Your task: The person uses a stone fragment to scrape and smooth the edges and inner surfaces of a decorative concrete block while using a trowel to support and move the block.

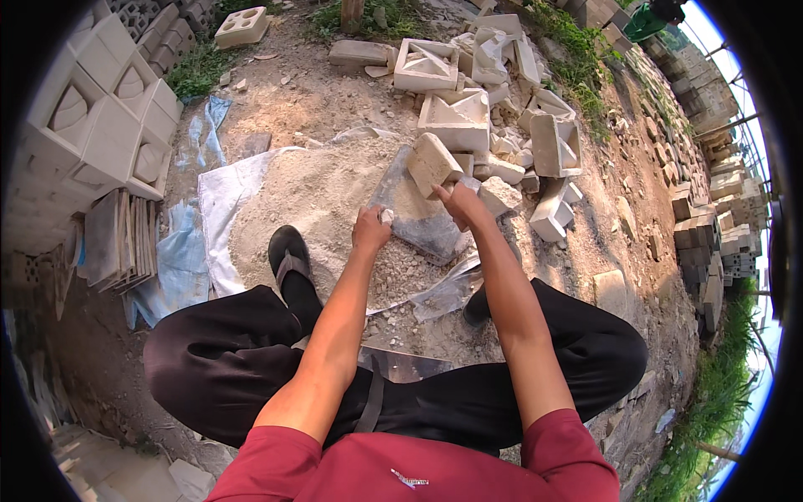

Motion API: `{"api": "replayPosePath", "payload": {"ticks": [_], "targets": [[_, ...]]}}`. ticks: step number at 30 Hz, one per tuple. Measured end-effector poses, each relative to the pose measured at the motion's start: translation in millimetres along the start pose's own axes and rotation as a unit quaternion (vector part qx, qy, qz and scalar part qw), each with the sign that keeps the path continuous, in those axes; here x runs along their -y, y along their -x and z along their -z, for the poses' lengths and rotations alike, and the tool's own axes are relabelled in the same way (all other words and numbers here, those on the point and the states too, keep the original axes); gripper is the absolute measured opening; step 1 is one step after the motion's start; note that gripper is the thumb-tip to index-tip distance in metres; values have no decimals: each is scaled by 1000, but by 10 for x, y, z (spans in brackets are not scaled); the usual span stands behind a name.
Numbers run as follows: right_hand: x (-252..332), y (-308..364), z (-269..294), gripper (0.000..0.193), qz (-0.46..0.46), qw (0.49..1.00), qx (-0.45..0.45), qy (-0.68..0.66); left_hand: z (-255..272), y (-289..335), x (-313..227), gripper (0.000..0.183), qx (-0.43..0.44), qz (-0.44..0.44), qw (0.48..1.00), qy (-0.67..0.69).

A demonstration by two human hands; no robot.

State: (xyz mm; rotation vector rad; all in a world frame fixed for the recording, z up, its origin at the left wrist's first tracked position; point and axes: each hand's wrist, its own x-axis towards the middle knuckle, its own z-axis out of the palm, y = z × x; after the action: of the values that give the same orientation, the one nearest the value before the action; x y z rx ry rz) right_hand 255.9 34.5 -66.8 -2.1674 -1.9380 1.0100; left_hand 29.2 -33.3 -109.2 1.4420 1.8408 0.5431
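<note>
My left hand (pixel 369 228) is closed, with a small pale stone chunk (pixel 386 216) showing at its finger side. It is over the left edge of a dark grey slab (pixel 422 238). To its right, my right hand (pixel 465 206) has its fingers curled at the lower edge of a tilted beige block (pixel 432 161) and seems to grip it; its fingertips are partly hidden. Pale crushed grit (pixel 309 197) is heaped around the slab, on a white sheet (pixel 224 213).
Broken and whole moulded blocks (pixel 456 117) are piled beyond my right hand. Stacked pale blocks (pixel 109 109) and upright boards (pixel 125 238) stand at left, near blue plastic (pixel 180 259). More blocks (pixel 703 243) line the right side. A person in green (pixel 648 21) is far right.
</note>
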Motion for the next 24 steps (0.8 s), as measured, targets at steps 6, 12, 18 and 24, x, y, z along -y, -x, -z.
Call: {"api": "replayPosePath", "payload": {"ticks": [6,12,18,24], "targets": [[-70,392,-496,70,22,988,-149,46,9,-16,8,38,2,-3,1000,2],[475,245,165,66,-122,976,157,-84,53,17,196,38,-46,-6,999,13],[-361,455,-529,69,62,974,-213,-45,-34,-1,-56,37,-24,-17,999,26],[148,294,40,76,-43,999,9,-11,54,54,43,40,-10,3,1000,-10]]}}
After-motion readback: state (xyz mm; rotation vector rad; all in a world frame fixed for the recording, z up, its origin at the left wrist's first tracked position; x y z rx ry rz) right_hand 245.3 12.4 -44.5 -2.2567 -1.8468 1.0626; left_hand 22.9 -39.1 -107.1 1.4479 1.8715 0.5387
